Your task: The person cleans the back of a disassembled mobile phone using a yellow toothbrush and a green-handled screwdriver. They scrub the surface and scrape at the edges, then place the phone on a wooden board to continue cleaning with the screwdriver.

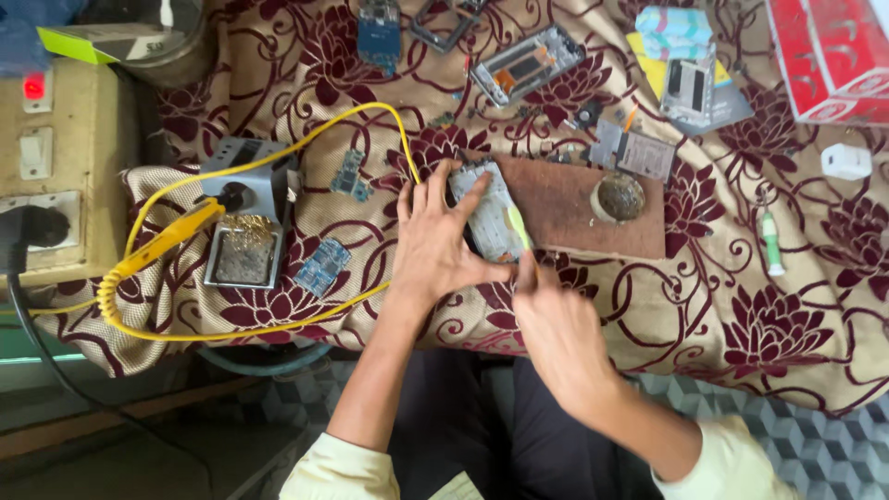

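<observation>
My left hand (pixel 435 243) lies flat with fingers spread, pressing down an opened phone body (pixel 489 215) at the left end of a brown board (pixel 574 211). My right hand (pixel 554 326) grips a thin pale green tool (pixel 517 226) whose tip rests on the phone body. The lower part of the tool is hidden inside my fist.
A yellow soldering iron (pixel 167 236) rests on its grey stand (pixel 243 218), its coiled cord looping across the floral cloth. Small circuit boards (pixel 323 267), phone frames (pixel 526 65), a round tin (pixel 619 196), a red box (pixel 833 56) and a socket panel (pixel 42 167) surround the work spot.
</observation>
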